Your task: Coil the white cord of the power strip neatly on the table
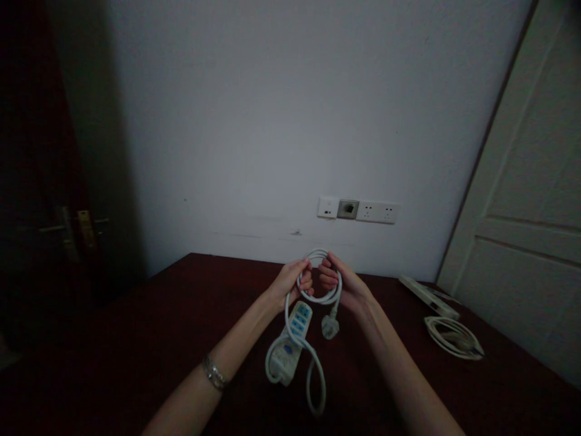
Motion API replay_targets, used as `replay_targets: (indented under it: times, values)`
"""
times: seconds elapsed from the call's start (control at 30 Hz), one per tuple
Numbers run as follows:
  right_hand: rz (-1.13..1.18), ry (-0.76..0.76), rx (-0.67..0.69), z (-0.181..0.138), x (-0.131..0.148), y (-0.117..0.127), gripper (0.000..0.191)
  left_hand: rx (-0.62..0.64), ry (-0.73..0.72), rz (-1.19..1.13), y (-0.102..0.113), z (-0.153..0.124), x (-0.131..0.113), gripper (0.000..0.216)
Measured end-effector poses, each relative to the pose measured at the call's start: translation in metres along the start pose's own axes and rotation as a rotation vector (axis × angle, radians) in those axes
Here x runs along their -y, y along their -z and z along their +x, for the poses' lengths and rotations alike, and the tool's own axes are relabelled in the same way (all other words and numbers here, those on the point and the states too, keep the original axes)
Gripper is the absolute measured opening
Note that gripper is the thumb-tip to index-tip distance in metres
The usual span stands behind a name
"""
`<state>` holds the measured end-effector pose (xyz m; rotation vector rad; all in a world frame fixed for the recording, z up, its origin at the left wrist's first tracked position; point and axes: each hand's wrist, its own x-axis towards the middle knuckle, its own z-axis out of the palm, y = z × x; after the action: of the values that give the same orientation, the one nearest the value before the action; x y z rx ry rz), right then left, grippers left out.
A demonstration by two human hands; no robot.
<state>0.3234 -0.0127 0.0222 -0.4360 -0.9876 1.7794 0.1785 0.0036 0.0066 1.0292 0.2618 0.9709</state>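
My left hand [290,281] and my right hand [341,283] are raised side by side above the dark red table [136,339], both gripping a coiled white cable [318,298]. The cable loops between my fingers. Its white plug [330,327] dangles below my right hand. The white power strip [291,344] with blue sockets hangs or rests below my left hand, with a further cable loop [315,378] trailing toward me. A metal bracelet [214,373] is on my left wrist.
A second white power strip [429,297] and its coiled cable [454,336] lie at the table's right. Wall sockets [358,211] sit on the white wall behind. A pale door [531,200] is on the right, a dark door with a handle [72,230] on the left.
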Motion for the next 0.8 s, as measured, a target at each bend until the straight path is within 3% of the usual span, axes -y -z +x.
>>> replay_targets:
  times: [0.1,0.27,0.53,0.67,0.8]
  values:
    - [0.028,-0.012,0.039,0.001,-0.002,0.001,0.037,-0.026,0.003,0.031,0.004,0.001,0.001,0.028]
    - [0.023,0.002,0.105,-0.001,0.002,0.005,0.040,0.050,0.125,-0.065,0.002,-0.001,0.003,0.038]
    - [0.023,-0.080,0.026,0.005,-0.004,0.006,0.052,-0.008,0.209,-0.172,-0.003,-0.003,0.005,0.058]
    - [0.021,-0.101,0.027,0.005,0.000,0.005,0.049,0.031,0.194,-0.205,0.001,-0.004,0.001,0.051]
    - [-0.023,-0.079,-0.054,0.001,0.007,0.000,0.041,0.132,0.201,-0.187,0.006,-0.004,-0.007,0.025]
